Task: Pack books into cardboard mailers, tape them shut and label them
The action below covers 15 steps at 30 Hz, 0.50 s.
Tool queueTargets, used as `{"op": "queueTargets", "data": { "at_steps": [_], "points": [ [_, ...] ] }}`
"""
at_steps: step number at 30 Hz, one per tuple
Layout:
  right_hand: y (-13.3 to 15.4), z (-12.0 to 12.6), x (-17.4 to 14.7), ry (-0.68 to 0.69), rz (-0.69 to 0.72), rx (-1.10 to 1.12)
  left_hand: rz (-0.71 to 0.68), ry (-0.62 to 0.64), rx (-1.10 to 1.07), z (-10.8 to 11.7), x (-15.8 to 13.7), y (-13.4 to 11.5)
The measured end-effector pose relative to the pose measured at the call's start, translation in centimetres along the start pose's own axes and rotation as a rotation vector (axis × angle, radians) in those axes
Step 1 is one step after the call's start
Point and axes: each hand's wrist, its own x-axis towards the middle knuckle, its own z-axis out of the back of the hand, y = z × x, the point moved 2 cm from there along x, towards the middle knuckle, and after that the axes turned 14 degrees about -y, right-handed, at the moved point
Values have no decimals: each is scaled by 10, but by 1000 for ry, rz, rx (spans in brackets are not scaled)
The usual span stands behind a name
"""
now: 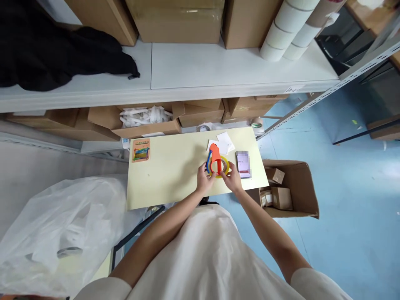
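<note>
An orange and blue tape dispenser with a yellow-rimmed roll of tape is held above the near part of the pale yellow table. My left hand is closed on the dispenser's left lower side, by its blue part. From the right, the fingers of my right hand grip the tape roll's lower right edge. Several white paper pieces lie just beyond the dispenser. A phone with a lit screen lies to the right of my right hand.
A colourful card lies at the table's far left corner. Behind stands a shelf with cartons, white rolls and black cloth. An open carton with small boxes sits right; a large plastic bag is left.
</note>
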Motion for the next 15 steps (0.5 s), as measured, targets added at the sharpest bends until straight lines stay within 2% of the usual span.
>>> {"op": "queueTargets", "data": {
  "at_steps": [3,6,15],
  "points": [
    [-23,-15,-5,50,-69,-63,86,60,6,-4,2,28],
    [-35,-24,-3,77,-86,-85,135,114,24,-6,7,44],
    [-53,-32,-1,107,-90,-180,203,247,62,-5,11,65]
  ]
}}
